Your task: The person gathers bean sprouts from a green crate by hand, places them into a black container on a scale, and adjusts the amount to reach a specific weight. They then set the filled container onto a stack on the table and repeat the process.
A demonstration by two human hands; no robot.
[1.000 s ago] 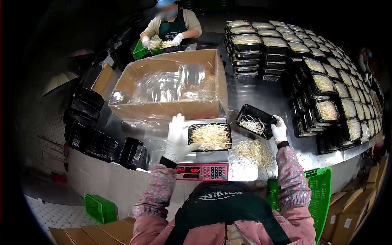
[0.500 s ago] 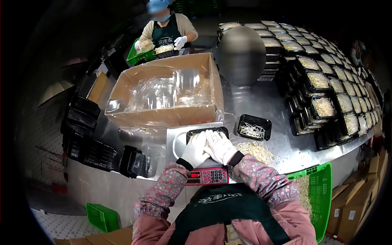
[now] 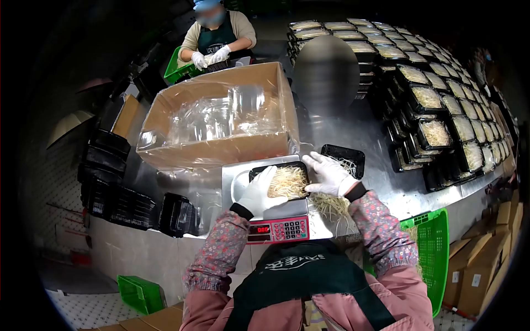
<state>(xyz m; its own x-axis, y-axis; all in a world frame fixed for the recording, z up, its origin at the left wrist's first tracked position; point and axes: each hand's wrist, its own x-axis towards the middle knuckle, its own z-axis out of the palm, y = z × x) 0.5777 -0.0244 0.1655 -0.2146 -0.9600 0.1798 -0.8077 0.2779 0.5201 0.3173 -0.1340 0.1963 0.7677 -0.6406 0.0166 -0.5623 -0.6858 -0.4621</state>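
Note:
A black plastic tray [image 3: 302, 194] filled with bean sprouts [image 3: 288, 182] sits on a weighing scale [image 3: 237, 179] in front of me. My left hand [image 3: 258, 194], in a white glove, lies against the tray's left side, its fingers stretched over the rim and thumb along the near edge. At the right side is my right hand [image 3: 333, 176], gloved too, fingers spread and tips at the tray's rim. Behind that hand stands a second black tray [image 3: 353, 160] with some sprouts inside. A loose heap of sprouts [image 3: 330, 206] lies under my right wrist. The scale's red display [image 3: 263, 229] is lit.
A cardboard box [image 3: 215, 151] of clear plastic lids stands behind the scale. Stacked empty black trays [image 3: 130, 207] are at left; filled packs [image 3: 436, 135] are piled at right. Green crates [image 3: 433, 254] flank me below. Across the table, a person [image 3: 215, 38] handles a tray.
My hands have parted from on top of the sprouts, the right moving right to the tray's edge, the left to its left side. The co-worker's hands have come together over their tray.

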